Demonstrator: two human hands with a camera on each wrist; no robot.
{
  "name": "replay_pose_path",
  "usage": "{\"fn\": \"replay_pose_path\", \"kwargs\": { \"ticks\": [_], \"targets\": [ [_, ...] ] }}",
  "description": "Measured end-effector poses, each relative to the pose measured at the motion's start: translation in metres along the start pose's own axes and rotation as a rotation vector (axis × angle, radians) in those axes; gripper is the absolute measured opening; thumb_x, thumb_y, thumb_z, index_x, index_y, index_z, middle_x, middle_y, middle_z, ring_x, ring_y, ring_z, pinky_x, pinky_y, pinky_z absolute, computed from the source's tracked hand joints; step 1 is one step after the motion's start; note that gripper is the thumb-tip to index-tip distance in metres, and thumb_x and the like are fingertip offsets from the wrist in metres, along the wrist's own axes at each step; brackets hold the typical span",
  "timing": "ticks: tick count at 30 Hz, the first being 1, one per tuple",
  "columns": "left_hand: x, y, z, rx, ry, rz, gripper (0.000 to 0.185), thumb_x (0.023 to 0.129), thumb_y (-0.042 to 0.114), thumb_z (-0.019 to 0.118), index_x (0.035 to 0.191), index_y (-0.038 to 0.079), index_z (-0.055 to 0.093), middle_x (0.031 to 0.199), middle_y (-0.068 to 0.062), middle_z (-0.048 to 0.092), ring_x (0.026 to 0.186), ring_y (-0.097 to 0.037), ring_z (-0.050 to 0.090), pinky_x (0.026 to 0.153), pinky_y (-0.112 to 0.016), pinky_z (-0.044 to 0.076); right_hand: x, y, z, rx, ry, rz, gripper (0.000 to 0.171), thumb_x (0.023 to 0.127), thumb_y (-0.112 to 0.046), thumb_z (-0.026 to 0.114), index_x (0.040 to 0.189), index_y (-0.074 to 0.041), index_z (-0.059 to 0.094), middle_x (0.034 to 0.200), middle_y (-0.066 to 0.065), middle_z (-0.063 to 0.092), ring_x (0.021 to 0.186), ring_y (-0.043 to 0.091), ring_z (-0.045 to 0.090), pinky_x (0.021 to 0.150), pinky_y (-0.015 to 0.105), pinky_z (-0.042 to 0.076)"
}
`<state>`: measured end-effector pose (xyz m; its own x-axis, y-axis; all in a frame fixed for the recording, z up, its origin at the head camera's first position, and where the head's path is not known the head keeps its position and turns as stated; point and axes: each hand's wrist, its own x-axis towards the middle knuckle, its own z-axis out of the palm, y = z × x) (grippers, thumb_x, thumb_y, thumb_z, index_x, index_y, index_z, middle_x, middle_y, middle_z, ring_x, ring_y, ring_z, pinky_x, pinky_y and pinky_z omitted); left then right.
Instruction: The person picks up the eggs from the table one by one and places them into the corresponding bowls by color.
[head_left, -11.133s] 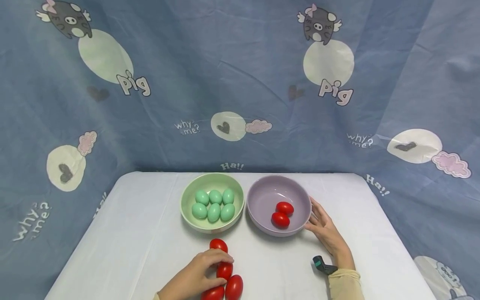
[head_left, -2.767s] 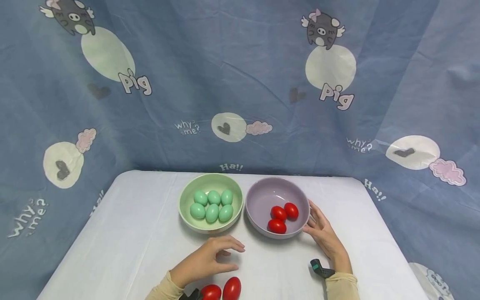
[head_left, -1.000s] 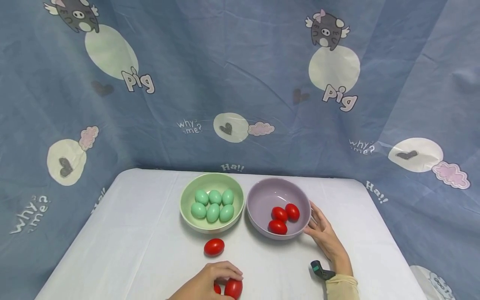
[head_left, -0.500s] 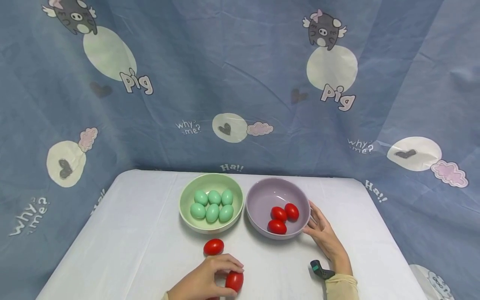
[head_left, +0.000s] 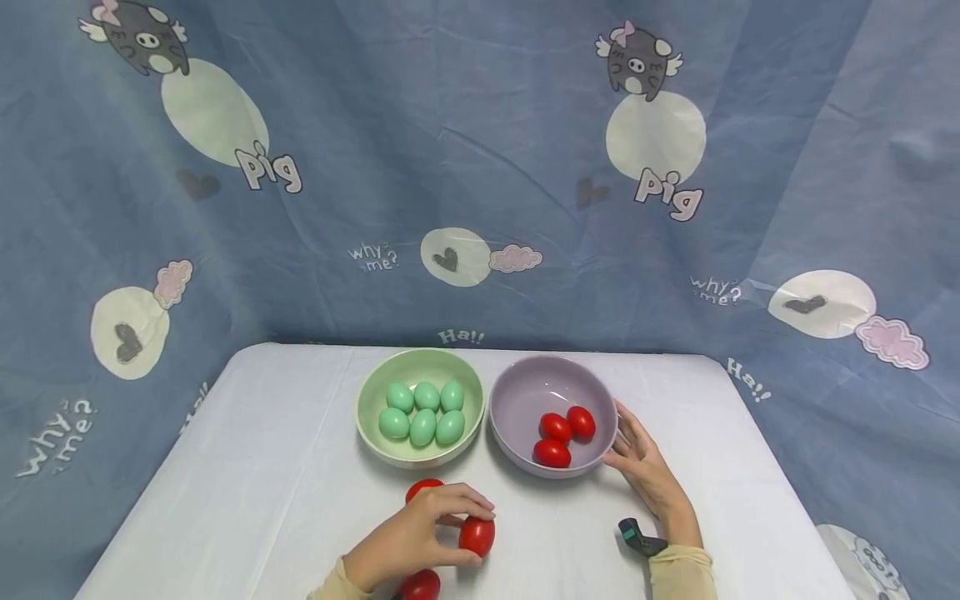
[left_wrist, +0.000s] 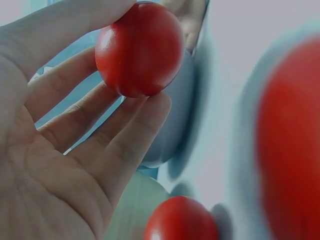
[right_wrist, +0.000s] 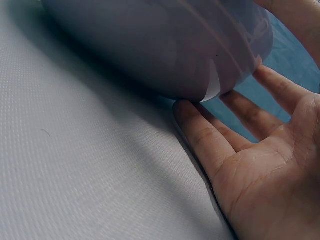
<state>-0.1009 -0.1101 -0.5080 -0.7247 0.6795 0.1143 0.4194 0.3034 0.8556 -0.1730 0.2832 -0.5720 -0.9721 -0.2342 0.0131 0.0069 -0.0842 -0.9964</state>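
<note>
My left hand pinches a red egg between thumb and fingers, just above the white table; the left wrist view shows this egg held at the fingertips. A second red egg lies partly hidden behind that hand. A third lies at the near edge. The purple bowl holds three red eggs. My right hand rests open against the bowl's right side, its fingers touching the bowl's wall.
A green bowl with several green eggs stands left of the purple bowl. The white table is backed by a blue printed curtain. A small black and teal device sits by my right wrist.
My left hand has raised the red egg from the table's near edge and carried it forward toward the bowls. It now partly covers the loose egg. The right hand has stayed put.
</note>
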Motion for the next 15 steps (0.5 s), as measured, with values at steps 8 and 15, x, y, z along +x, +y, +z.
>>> {"fn": "replay_pose_path", "kwargs": {
  "ticks": [8,15],
  "targets": [
    [0.021,0.005,-0.011,-0.020,0.036,0.068,0.042,0.084,0.024,0.088,0.123,0.021,0.074,0.125,0.004,0.072,0.114,-0.006,0.066,0.093,-0.024,0.061,0.000,-0.001,0.002,0.005,0.002,-0.003,0.096,0.089,-0.002,0.073,0.166,-0.021,0.018,0.175,0.013,0.008,0.133,-0.011,0.049,0.108,0.018,0.049],
    [0.042,0.013,-0.022,0.002,0.035,0.081,0.045,0.084,0.025,0.087,0.127,0.023,0.073,0.130,0.002,0.071,0.119,-0.008,0.065,0.098,-0.026,0.059,0.001,0.000,0.001,0.014,-0.008,-0.015,0.096,0.089,-0.002,0.073,0.166,-0.020,0.018,0.175,0.014,0.008,0.134,-0.010,0.049,0.108,0.019,0.049]
  ]
}}
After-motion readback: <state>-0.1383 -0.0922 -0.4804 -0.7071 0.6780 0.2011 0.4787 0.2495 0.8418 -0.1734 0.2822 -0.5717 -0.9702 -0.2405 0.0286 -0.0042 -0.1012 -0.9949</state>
